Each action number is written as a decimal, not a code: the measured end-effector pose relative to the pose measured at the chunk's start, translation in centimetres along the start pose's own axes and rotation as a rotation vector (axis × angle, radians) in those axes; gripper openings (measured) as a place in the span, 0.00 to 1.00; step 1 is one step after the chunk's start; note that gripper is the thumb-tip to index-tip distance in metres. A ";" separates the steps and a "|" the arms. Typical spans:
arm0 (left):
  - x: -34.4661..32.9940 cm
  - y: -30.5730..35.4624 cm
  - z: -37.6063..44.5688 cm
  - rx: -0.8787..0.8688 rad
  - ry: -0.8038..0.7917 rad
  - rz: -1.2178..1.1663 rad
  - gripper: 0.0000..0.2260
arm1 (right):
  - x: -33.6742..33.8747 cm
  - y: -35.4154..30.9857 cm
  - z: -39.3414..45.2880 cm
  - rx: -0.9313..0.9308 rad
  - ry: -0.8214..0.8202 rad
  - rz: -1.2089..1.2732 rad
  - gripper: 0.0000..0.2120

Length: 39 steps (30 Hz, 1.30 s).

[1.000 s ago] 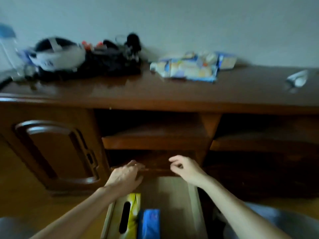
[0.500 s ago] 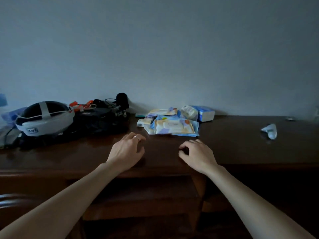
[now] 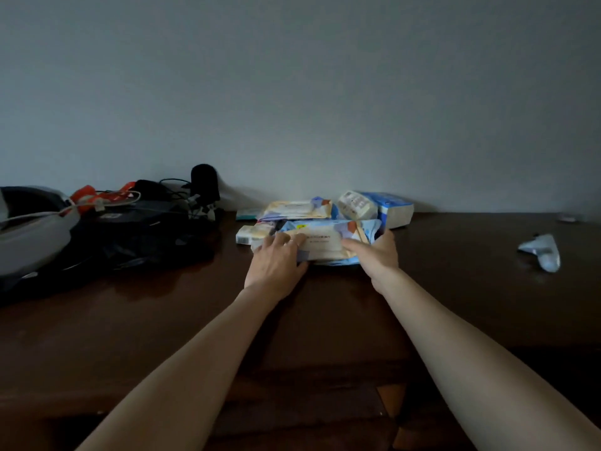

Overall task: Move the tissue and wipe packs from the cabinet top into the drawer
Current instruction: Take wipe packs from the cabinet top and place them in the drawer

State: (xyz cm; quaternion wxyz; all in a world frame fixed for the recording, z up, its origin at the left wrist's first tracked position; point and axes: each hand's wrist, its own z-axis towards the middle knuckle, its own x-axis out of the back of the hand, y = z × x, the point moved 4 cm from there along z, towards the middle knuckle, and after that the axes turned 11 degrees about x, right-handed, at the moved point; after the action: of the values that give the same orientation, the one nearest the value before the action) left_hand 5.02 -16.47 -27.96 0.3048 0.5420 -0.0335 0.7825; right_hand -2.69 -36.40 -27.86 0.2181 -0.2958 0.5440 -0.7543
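- Far left on the dark wooden bench (image 3: 325,320): a white-and-black headset (image 3: 29,236) beside a black bag (image 3: 140,236) with orange-tagged cables (image 3: 97,196) on top, and a black foam-capped microphone (image 3: 204,182) behind it.
- Left hand (image 3: 276,262): fingers laid over the left end of the front wipe pack (image 3: 328,239), thumb curled along its near edge — gripping it.
- Behind that pack: a second wipe pack (image 3: 296,208), a small pack (image 3: 255,232) at the left, a small white pack (image 3: 356,205) and a blue-and-white tissue box (image 3: 395,211), all near the wall.
- Right hand (image 3: 377,253): wrapped round the same pack's right end, thumb on top.
- Far right — a crumpled silvery wrapper (image 3: 541,252), well apart.
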 end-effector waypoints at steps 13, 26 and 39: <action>9.4 2.7 -20.3 -0.381 0.414 -0.007 0.31 | 7.6 -2.1 -22.0 0.048 -0.286 0.728 0.18; -6.7 -8.2 -50.8 0.365 -0.302 -0.311 0.23 | 6.7 19.7 -44.6 -0.539 -0.724 0.442 0.32; -16.0 -11.4 -52.2 1.028 -0.548 -1.029 0.09 | 0.5 31.5 -44.4 -0.539 -0.400 0.151 0.11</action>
State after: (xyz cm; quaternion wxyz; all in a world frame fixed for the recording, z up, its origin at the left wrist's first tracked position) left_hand -28.70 5.71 -66.49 0.3208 0.7369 0.5152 0.2978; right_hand -33.20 -15.84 -68.00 0.2898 -0.4438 0.6906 -0.4921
